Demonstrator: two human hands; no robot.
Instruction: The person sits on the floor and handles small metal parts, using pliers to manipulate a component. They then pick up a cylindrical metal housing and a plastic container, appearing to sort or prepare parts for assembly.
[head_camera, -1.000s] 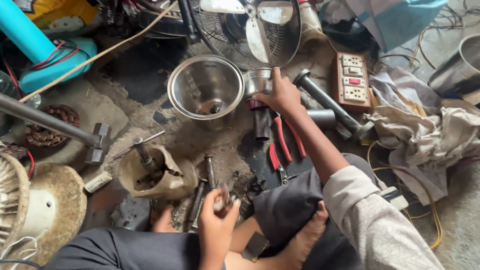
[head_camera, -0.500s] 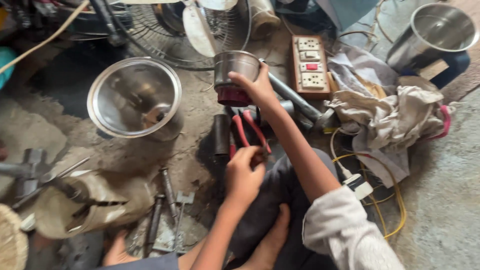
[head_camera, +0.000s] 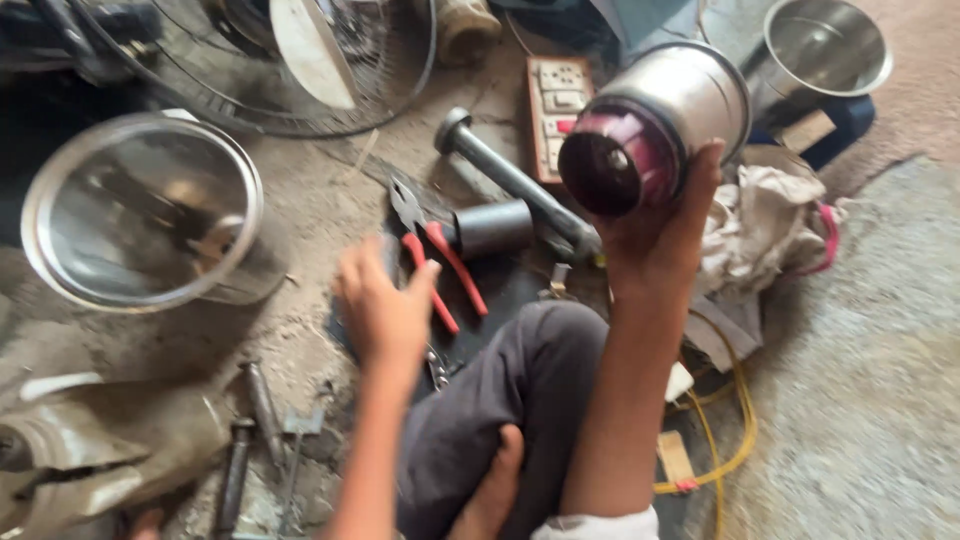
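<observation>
A small steel mixer jar (head_camera: 655, 125) with a dark red base is held up off the floor, tipped on its side, so that the underside faces the camera. It is gripped from below by the right hand (head_camera: 655, 235), fingers wrapped around the rim of the base. The left hand (head_camera: 385, 305) is held low, down and to the left of the jar, fingers loosely spread and grasping nothing; it hovers just beside red-handled pliers (head_camera: 435, 250) lying on the ground. Between the pliers and the jar, a short dark cylinder (head_camera: 493, 228) and a grey metal rod (head_camera: 515, 180) rest on the dirt. Far left of the jar, 1 large steel bowl (head_camera: 140, 210) lies on its side. Behind the jar, a switchboard (head_camera: 558, 105) and a second steel pot (head_camera: 825, 50) are seen; a crumpled cloth (head_camera: 770, 225) lies just right of it.

For a sound inspection, the jar is best kept steady, base turned toward the light, with the grip clear of the centre coupling.
</observation>
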